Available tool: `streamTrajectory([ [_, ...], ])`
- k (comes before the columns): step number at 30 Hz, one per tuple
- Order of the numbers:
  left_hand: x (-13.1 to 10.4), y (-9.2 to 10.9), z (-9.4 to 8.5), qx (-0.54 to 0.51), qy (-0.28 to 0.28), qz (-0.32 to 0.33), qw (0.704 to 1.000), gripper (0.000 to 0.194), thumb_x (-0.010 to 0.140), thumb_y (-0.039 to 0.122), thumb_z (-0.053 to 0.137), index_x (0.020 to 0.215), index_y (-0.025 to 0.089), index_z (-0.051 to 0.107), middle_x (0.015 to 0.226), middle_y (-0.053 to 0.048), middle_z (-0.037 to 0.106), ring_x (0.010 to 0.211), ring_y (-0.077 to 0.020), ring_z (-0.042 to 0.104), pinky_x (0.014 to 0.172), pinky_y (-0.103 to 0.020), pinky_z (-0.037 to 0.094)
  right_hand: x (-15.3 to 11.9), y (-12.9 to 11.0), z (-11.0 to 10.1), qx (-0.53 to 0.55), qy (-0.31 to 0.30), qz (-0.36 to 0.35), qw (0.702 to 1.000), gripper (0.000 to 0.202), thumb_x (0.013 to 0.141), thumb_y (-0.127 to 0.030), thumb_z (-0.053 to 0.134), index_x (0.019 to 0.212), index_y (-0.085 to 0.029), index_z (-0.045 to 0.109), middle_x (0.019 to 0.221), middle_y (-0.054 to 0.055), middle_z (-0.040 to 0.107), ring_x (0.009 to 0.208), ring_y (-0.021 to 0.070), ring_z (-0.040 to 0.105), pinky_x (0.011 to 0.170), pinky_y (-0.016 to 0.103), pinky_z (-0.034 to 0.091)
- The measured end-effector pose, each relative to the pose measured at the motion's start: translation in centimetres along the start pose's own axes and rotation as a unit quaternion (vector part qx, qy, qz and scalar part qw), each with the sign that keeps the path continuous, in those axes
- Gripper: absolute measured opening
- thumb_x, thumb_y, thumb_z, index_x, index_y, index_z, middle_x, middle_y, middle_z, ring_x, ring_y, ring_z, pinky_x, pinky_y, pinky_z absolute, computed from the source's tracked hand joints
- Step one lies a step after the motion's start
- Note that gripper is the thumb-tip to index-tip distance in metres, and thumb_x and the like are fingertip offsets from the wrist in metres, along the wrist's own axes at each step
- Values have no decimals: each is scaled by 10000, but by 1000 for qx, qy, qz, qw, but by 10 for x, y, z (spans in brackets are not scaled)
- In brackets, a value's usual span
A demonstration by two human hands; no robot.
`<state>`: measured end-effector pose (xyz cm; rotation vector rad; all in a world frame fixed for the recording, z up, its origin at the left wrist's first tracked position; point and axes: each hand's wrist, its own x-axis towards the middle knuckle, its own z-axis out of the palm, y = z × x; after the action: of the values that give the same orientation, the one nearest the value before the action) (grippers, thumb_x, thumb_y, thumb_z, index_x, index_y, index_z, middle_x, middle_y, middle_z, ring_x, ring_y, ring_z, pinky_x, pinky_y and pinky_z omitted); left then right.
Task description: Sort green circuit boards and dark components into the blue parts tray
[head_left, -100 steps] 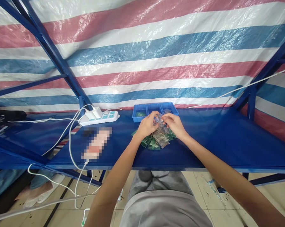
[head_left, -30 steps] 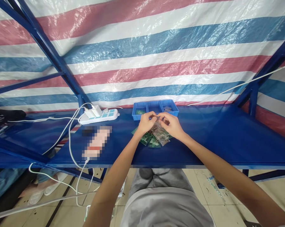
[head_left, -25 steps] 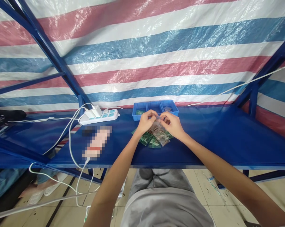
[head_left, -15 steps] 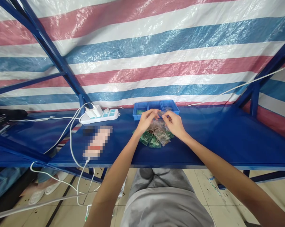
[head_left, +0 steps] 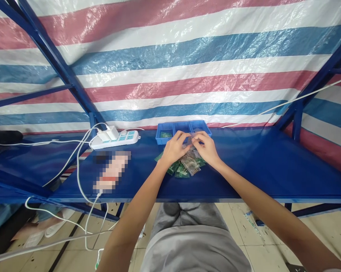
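1. With the left hand (head_left: 174, 147), fingers curled nearly closed, appears to pinch a small, clear, crinkled plastic bag (head_left: 190, 139) at its 9 o'clock edge.
2. With the right hand (head_left: 206, 147), seems to pinch the same bag at 3 o'clock, thumb and forefinger together.
3. Lies between both sets of fingertips, neither hand nearer; shows too little past the fingers to tell a long axis.
4. At 6 o'clock, just below the hands: a brownish flat packet (head_left: 190, 165) over green flat packets (head_left: 182, 171).
5. At 12 o'clock, just beyond the fingers: a shallow, blue, three-compartment plastic tray (head_left: 162, 142).
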<state>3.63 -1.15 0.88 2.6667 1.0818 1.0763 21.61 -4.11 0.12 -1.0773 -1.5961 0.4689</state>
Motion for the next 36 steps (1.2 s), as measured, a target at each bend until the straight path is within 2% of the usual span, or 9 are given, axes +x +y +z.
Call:
streamTrajectory([
  [5,1,-1,1,9,6,13,1000,279,1004,352,491,1223,228,611,1181,-77,592,1028,-196,631,814,-275,507,-1,-3,0,4,-7,-19,1000,265,930,-445,565,857,-208,661,1197,120,625,1067,266,641,514,251,501],
  [10,2,-3,0,0,8,-1,1000,252,1018,301,453,1165,214,638,1100,-72,614,977,-190,638,817,-281,507,1,-1,0,37,-16,40,998,317,963,-490,498,935,-218,659,1032,91,704,930,240,678,539,270,513],
  [16,2,-4,0,-1,-3,-36,999,295,1003,341,498,1250,211,595,1133,-82,619,888,-195,643,815,-308,511,8,11,-5,104,-17,116,988,332,888,-510,573,926,-201,690,875,80,724,819,236,689,526,285,523],
  [23,2,-6,-4,-8,4,-49,999,303,1005,326,481,1276,229,573,1168,-80,604,891,-194,645,831,-316,519,22,17,-25,133,74,112,982,329,843,-462,613,973,-175,709,1070,119,737,912,261,717,511,261,490],
  [25,2,-7,-3,-11,0,-50,999,296,1000,315,485,1268,234,580,1165,-80,600,866,-191,645,815,-321,525,26,20,-29,143,78,117,980,356,827,-437,624,1062,-181,704,1185,129,716,957,273,721,504,254,491],
  [27,2,-8,-1,-12,-3,-47,999,288,994,306,489,1254,238,591,1162,-81,597,855,-190,645,815,-326,528,29,23,-31,147,61,139,977,446,816,-418,630,1201,-196,665,1290,137,678,979,274,725,500,250,501],
  [29,2,-9,0,-9,-1,-47,999,276,989,299,493,1235,238,602,1162,-82,594,860,-192,648,807,-328,530,30,26,-32,136,41,168,976,511,813,-396,630,1284,-199,618,1295,144,676,950,261,734,495,247,510],
  [32,2,-11,1,-6,7,-58,998,253,978,289,506,1199,242,619,1146,-79,594,864,-197,652,786,-325,529,28,29,-33,87,6,173,981,392,836,-367,610,1178,-181,653,1067,118,747,836,225,738,497,238,509],
  [36,2,-15,1,-3,6,-74,997,214,964,271,519,1135,234,643,1095,-76,603,838,-201,656,797,-336,530,23,24,-37,-40,-85,115,989,206,882,-341,594,972,-197,710,818,55,747,695,188,707,578,271,522],
])
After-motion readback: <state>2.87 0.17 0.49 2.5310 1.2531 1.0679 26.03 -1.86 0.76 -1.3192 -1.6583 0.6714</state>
